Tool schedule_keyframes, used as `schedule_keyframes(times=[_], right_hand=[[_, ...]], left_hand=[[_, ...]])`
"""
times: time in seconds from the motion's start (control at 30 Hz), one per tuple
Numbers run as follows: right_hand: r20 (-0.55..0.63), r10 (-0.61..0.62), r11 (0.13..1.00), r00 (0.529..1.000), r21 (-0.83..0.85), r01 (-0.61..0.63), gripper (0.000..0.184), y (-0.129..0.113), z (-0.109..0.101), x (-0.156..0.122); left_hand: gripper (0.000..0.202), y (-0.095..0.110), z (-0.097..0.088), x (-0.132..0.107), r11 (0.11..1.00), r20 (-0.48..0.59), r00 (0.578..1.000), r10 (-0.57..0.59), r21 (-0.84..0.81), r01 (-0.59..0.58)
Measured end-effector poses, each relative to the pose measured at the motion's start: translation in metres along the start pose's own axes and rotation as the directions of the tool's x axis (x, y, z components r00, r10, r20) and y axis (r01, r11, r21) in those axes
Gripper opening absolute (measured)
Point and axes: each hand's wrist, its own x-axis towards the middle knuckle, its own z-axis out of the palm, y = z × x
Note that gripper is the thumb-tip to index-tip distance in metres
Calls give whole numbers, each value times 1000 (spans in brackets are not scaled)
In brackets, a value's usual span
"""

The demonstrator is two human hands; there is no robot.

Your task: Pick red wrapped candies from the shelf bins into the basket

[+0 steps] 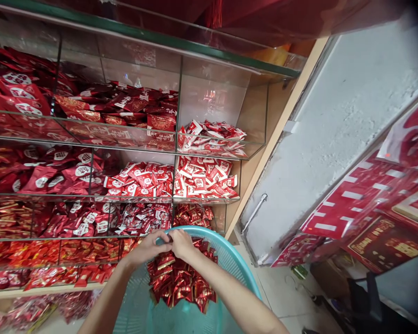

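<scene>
My left hand (149, 249) and my right hand (182, 243) meet over the rim of a teal plastic basket (242, 266). Both have their fingers closed and pinch together at the top of a bag of candies (181, 283), though the film itself is hard to see. Red foil wrappers with gold ends fill the bag, which hangs inside the basket below my hands. The fingertips partly hide one another. Just beyond the rim, more red wrapped candies (194, 215) lie in a glass compartment.
Glass shelves (209, 150) with dividers hold piles of red packets (142, 178). A wooden side panel (264, 157) ends the shelving beside a white wall (320, 120). At right hang red printed packages (358, 190) above a tiled floor (275, 287). Clear-bagged goods (76, 304) sit below the lowest shelf.
</scene>
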Motion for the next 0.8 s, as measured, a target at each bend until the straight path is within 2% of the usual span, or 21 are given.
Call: schedule_keyframes(times=[0.07,0.27,0.33,0.43,0.53,0.6,0.67,0.8], right_hand=[[4,-11,999,1000,-32,11,20,-1,-3,-2],[-21,-10,1000,1000,-30,9,17,0,-1,-3],[-63,-3,1000,998,13,4,15,1,-4,-2],[-168,30,992,985,124,-9,20,7,-19,5],[-268,111,980,957,191,-60,25,24,-40,21],[-278,186,978,942,148,-150,25,41,-48,33],[-234,253,967,939,76,-242,23,59,-49,44],[-153,347,937,925,17,-349,24,85,-35,59]], left_hand=[[27,-1,-1,-1,994,18,1000,-2,106,0],[51,3,-4,-11,911,60,983,-175,389,139],[54,4,-2,-15,882,50,982,-181,451,140],[47,4,2,-17,851,6,987,-162,507,136],[39,4,6,-17,837,-25,989,-143,530,135],[39,4,7,-17,832,-31,989,-142,538,136],[42,4,7,-18,842,-29,991,-131,524,127],[45,-1,6,-20,881,-51,997,-58,467,75]])
